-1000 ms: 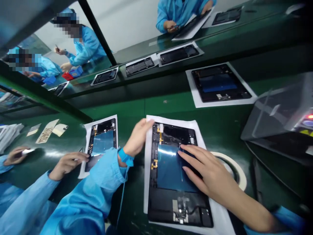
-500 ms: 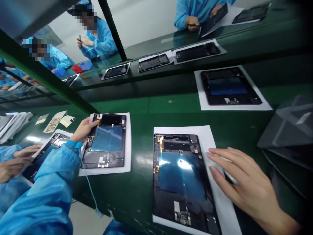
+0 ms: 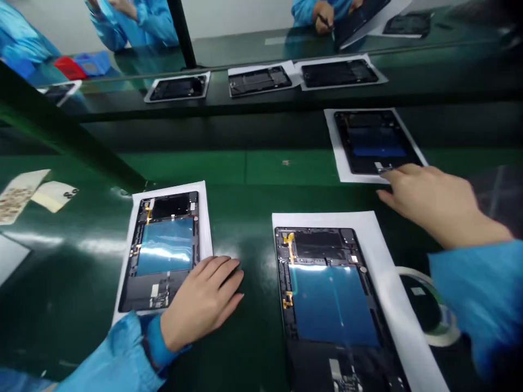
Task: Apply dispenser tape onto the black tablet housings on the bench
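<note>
My left hand [image 3: 204, 299] rests with its fingers stretched out, beside the lower right edge of an opened tablet [image 3: 165, 245] on white paper. It grips nothing that I can see. Reaching forward, my right hand [image 3: 433, 201] has its fingertips at the lower edge of the far opened tablet [image 3: 379, 141], which lies on white paper too; its thumb is apart from the fingers. Between my arms, nearest to me, lies another opened tablet [image 3: 333, 305] on a white sheet [image 3: 384, 261], with a blue film and orange flex cables inside.
A tape roll [image 3: 443, 338] lies under my right sleeve. A green post [image 3: 102, 158] slants down to the bench at left, near paper labels [image 3: 51, 196]. More tablets [image 3: 261, 80] line the raised back shelf. Across it, co-workers in blue sleeves [image 3: 155, 24] handle parts.
My left hand has let go of the left tablet's top corner and moved down to its right side. My right hand has gone from the near tablet forward to the far one. The view has shifted.
</note>
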Available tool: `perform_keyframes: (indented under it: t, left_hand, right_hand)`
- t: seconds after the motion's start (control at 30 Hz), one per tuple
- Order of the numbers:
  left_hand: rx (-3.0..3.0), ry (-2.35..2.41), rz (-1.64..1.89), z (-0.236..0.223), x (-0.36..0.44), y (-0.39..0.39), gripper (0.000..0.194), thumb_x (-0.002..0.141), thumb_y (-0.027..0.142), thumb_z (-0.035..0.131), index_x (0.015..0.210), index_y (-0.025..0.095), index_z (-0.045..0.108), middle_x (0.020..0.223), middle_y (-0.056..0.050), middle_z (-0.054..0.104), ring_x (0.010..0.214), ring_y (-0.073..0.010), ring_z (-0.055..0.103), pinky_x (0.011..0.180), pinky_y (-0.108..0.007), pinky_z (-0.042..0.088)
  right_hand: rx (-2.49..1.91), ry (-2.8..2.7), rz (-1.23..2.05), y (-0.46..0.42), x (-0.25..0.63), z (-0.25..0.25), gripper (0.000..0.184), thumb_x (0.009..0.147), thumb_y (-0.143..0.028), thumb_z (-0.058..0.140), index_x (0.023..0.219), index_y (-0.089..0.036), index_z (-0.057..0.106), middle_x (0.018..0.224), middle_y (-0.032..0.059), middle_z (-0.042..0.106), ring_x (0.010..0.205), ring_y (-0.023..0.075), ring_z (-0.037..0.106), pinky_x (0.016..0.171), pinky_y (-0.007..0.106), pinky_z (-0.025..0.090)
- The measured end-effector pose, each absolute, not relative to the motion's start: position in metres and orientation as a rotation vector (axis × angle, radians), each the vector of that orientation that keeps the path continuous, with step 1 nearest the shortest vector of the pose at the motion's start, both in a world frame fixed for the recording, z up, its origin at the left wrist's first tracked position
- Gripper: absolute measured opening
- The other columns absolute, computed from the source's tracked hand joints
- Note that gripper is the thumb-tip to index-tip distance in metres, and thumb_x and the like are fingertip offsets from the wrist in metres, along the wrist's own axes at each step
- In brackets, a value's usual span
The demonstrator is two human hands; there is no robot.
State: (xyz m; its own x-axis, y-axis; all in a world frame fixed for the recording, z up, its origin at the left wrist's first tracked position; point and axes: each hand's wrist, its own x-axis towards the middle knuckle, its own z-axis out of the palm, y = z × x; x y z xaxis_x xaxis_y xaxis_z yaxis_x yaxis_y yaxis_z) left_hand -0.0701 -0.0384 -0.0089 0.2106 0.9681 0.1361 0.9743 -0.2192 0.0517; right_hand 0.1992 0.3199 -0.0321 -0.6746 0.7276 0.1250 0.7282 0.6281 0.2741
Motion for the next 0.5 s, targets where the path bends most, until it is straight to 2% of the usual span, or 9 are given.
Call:
perform_keyframes:
  t: [0.1, 0.23, 0.37, 0.5]
  left_hand:
    - [-2.435, -1.931, -0.274, -0.012, -0.075, -0.037, 0.027, 0.100, 0.025, 0.048, 0.115, 0.013, 0.067, 0.117, -0.012, 0.071, 0.109, -0.0273, 0.065, 0.093, -0.042, 0.056]
    - [-2.450, -1.948, -0.325, -0.011, -0.077, -0.037, 0.028, 0.101, 0.024, 0.046, 0.113, 0.012, 0.068, 0.116, -0.011, 0.071, 0.109, -0.0275, 0.065, 0.096, -0.044, 0.055]
    - [-2.438, -1.944, -0.319, -0.011, -0.073, -0.038, 0.026, 0.099, 0.024, 0.049, 0.112, 0.012, 0.068, 0.115, -0.012, 0.071, 0.108, -0.0274, 0.065, 0.096, -0.043, 0.056]
    - [-2.414, -1.926, -0.305, -0.011, -0.074, -0.037, 0.026, 0.098, 0.023, 0.049, 0.112, 0.012, 0.067, 0.114, -0.012, 0.071, 0.106, -0.0288, 0.066, 0.092, -0.045, 0.057]
  right_hand:
    - [-1.325, -2.932, -0.433, 0.357, 0.191, -0.037, 0.030, 0.092, -0.027, 0.055, 0.092, -0.006, 0.077, 0.094, 0.0175, 0.072, 0.060, 0.0102, 0.055, 0.056, 0.033, 0.023]
    - [-1.283, -3.069, -0.342, 0.380, 0.184, -0.032, 0.037, 0.092, -0.035, 0.056, 0.098, -0.005, 0.077, 0.087, 0.0134, 0.072, 0.045, 0.0012, 0.041, 0.053, 0.033, 0.020]
    - [-1.210, -3.101, -0.316, 0.378, 0.168, -0.026, 0.042, 0.093, -0.036, 0.053, 0.089, -0.002, 0.077, 0.078, 0.0137, 0.071, 0.039, -0.0015, 0.033, 0.052, 0.034, 0.017]
    - [-1.142, -3.051, -0.322, 0.362, 0.146, -0.007, 0.039, 0.094, -0.030, 0.050, 0.085, -0.002, 0.075, 0.080, 0.0133, 0.070, 0.044, 0.0005, 0.040, 0.054, 0.033, 0.018]
